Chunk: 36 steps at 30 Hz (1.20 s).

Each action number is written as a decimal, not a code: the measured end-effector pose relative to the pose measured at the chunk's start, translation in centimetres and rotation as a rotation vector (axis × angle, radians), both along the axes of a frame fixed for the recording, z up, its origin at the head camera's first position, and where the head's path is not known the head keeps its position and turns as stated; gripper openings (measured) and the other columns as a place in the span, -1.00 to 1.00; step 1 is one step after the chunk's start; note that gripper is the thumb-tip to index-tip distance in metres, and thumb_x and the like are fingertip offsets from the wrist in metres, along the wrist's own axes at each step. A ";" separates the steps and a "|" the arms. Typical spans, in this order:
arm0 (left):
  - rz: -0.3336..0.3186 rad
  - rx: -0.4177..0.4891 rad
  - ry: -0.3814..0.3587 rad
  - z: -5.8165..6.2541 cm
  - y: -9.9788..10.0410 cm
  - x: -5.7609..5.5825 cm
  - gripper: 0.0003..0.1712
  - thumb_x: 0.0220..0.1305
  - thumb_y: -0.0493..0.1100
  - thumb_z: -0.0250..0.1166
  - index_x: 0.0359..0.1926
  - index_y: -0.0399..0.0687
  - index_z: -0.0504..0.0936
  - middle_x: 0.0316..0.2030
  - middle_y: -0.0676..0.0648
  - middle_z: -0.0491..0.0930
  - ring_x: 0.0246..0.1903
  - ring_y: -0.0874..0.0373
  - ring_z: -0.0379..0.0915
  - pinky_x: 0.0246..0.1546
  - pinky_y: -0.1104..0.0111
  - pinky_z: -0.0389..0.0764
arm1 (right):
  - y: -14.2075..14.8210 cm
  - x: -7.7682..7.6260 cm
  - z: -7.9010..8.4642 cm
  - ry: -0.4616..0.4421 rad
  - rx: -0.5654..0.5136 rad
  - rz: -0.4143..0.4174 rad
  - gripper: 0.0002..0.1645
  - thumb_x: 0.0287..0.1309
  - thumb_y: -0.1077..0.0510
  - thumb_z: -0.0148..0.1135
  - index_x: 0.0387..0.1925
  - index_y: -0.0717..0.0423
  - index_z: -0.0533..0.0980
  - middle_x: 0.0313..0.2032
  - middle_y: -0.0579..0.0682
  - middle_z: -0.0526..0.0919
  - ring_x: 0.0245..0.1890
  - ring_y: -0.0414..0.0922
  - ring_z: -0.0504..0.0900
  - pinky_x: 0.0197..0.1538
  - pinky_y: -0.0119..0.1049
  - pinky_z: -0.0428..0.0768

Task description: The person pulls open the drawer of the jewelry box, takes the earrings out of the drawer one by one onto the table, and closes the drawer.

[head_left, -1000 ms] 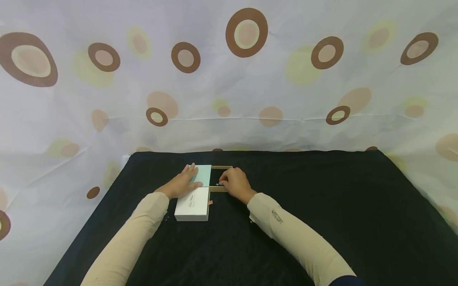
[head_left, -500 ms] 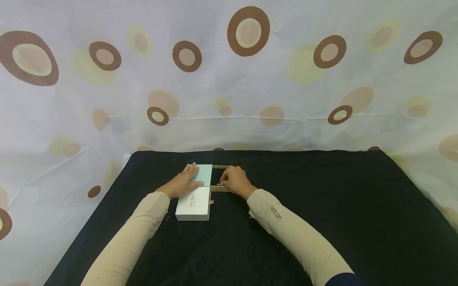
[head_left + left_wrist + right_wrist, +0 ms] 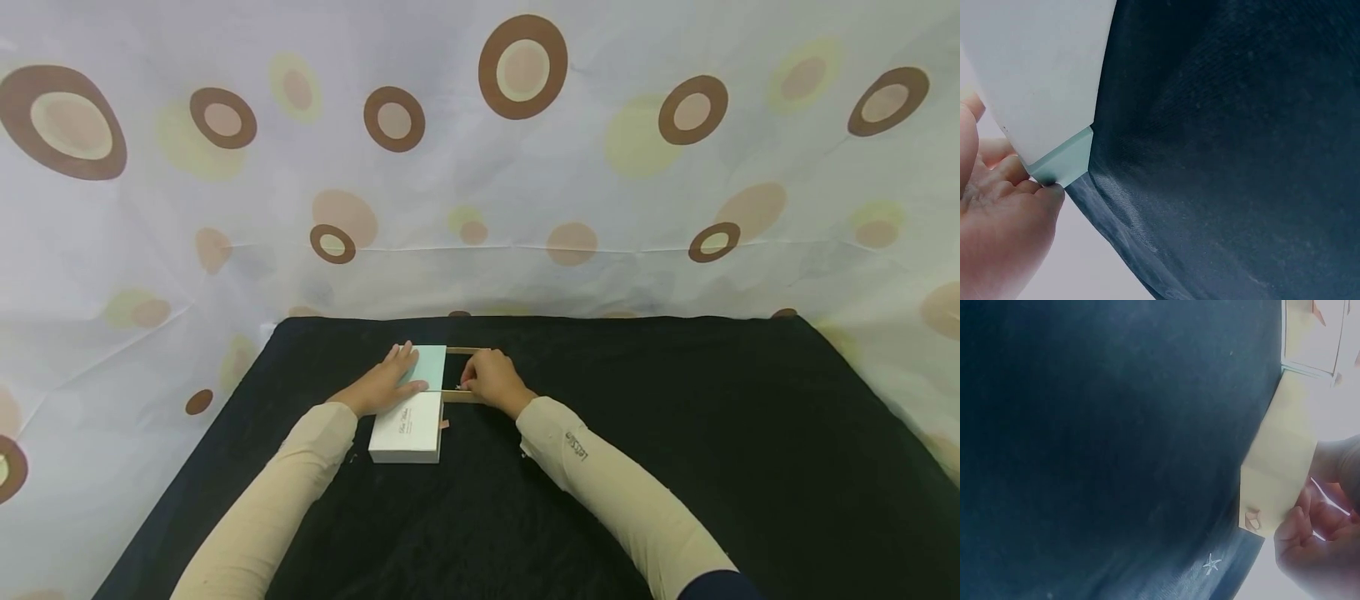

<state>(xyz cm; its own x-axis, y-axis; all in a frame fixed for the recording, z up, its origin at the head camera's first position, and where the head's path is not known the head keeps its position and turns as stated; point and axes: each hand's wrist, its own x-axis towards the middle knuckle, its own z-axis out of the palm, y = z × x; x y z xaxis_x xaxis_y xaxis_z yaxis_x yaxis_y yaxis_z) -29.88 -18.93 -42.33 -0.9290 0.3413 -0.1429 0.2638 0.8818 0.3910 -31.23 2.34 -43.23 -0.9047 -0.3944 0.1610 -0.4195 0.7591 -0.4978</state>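
Note:
My left hand [image 3: 382, 385] rests with straight fingers on the pale blue sleeve of a drawer box [image 3: 428, 367]. To the right, its gold-edged drawer [image 3: 462, 397] stands pulled out, dark inside. My right hand [image 3: 495, 383] reaches over the drawer's right part, thumb and fingertips together at a small silvery piece [image 3: 459, 387] inside. In the right wrist view the drawer's yellowish outer wall [image 3: 1279, 456] with a ribbon tab [image 3: 1252, 519] lies beside the curled right fingers. The left wrist view shows left fingers at the edge of the pale blue sleeve [image 3: 1066, 156].
A white box [image 3: 405, 429] with printed lettering and a small ribbon tab lies in front of the blue one. A silvery starfish-shaped charm [image 3: 1211, 564] lies on the black cloth [image 3: 637, 417]. Behind the table hangs a patterned curtain [image 3: 465, 167].
The right hand dips very slightly at the drawer, and less of the silvery piece shows at its fingertips. The left hand and the boxes stay put; the view shifts a little.

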 end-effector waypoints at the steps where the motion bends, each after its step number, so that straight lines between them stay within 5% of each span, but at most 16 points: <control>1: -0.001 0.001 0.000 0.0 0.0 0.0 -0.16 0.40 0.13 0.08 0.48 -0.22 -0.01 0.49 -0.24 -0.23 0.47 -0.17 -0.39 0.39 -0.09 -0.09 | 0.0 0.0 0.0 -0.004 0.000 -0.002 -0.89 0.07 0.26 0.38 -0.54 0.12 0.69 -0.51 -0.04 0.70 -0.54 -0.19 0.54 -0.38 -0.29 0.55; 36: -0.006 -0.013 0.023 -0.5 0.0 -0.1 -0.14 0.40 0.14 0.07 0.48 -0.22 -0.03 0.49 -0.25 -0.23 0.47 -0.17 -0.40 0.38 -0.11 -0.08 | 0.2 0.0 -0.5 -0.031 0.000 0.027 -0.83 0.16 0.22 0.31 -0.53 0.08 0.65 -0.57 -0.11 0.61 -0.60 -0.21 0.47 -0.43 -0.33 0.49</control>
<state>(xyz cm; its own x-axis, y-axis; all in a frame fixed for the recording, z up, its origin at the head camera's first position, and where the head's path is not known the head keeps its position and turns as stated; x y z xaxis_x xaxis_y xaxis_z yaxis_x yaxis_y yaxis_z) -29.98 -18.92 -42.79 -0.9301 0.3449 -0.1263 0.2775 0.8852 0.3734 -31.19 2.55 -43.70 -0.8984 -0.4185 0.1334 -0.4242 0.7479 -0.5105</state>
